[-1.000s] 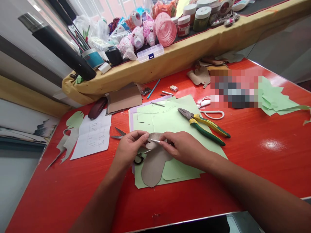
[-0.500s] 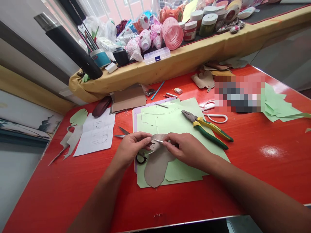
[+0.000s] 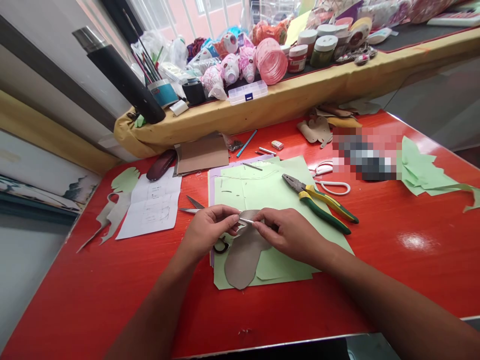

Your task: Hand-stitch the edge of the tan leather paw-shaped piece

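Green-and-yellow pliers (image 3: 318,200) lie on the pale green sheets (image 3: 277,185) spread on the red table (image 3: 412,250). White-handled scissors (image 3: 332,185) sit just beyond them. To the left lies a folded white paper (image 3: 152,207), with a dark case (image 3: 161,165) above it. Jars (image 3: 318,47) and what may be pink figurines (image 3: 240,65) crowd the yellow ledge (image 3: 300,95).
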`<state>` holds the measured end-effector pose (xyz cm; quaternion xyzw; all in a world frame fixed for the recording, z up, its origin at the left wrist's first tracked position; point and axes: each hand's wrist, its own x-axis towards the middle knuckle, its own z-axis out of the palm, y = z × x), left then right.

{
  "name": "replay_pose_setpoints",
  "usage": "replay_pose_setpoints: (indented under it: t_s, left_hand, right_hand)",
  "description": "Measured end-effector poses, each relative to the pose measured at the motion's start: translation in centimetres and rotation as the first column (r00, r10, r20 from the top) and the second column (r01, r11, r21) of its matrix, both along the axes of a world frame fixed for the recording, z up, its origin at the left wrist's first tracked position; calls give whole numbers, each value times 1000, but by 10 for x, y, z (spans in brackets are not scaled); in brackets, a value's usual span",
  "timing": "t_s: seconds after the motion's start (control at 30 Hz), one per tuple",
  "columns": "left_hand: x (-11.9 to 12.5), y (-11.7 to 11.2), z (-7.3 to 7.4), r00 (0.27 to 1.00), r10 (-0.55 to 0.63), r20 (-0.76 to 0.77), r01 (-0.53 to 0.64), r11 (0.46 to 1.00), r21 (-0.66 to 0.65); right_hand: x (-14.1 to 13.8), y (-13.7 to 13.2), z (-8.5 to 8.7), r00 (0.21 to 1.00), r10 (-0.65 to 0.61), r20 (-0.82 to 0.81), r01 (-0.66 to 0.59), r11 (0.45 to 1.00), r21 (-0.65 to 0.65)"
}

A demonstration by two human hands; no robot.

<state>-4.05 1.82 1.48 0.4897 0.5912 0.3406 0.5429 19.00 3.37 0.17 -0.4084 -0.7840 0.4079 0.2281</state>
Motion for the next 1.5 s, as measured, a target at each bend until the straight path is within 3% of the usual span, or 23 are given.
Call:
replay_pose_setpoints:
  t_s: [0.17, 0.3, 0.5, 0.63, 0.77, 0.9, 1.0, 1.1, 1.2, 1.5]
  left_hand:
    - [6, -3, 1, 997, -17, -74, 20, 999, 43]
    - [13, -9, 1, 969, -18, -246, 42, 995, 93]
    - [24, -15, 2, 810, 26, -585, 167, 947, 274]
    - [28, -16, -2, 727, 54, -684, 239, 915, 326]
    - [28, -17, -5, 762, 58, -645, 214, 918, 335]
    - [29, -19, -6, 759, 109, -642, 205, 896, 394]
    - [29, -18, -9, 801, 104, -590, 149, 919, 365]
    - [28, -16, -10, 921, 64, -384, 8, 983, 184]
    - [28, -14, -9, 972, 114, -205, -101, 992, 73]
    - [25, -13, -11, 982, 93, -162, -66, 984, 163]
  right_hand:
    - [-1, 0, -1, 999, -2, 51, 1, 1000, 31]
    - [-3, -2, -4, 990, -22, 136, 3, 990, 140]
    - [-10, -9, -8, 957, -40, 287, -27, 973, 228]
    - [-15, -11, -10, 940, -42, 338, -47, 967, 251]
    - [-14, -6, -12, 992, -26, 124, 19, 998, 61]
    - [-12, 0, -12, 997, -42, -65, 35, 994, -100]
    - [-12, -2, -12, 999, -35, 0, 35, 998, -53]
    - [-14, -5, -14, 990, -19, 143, 6, 996, 88]
    - [-14, -5, -15, 979, -16, 202, -14, 989, 150]
    - [-11, 4, -11, 997, -75, 29, 76, 996, -50]
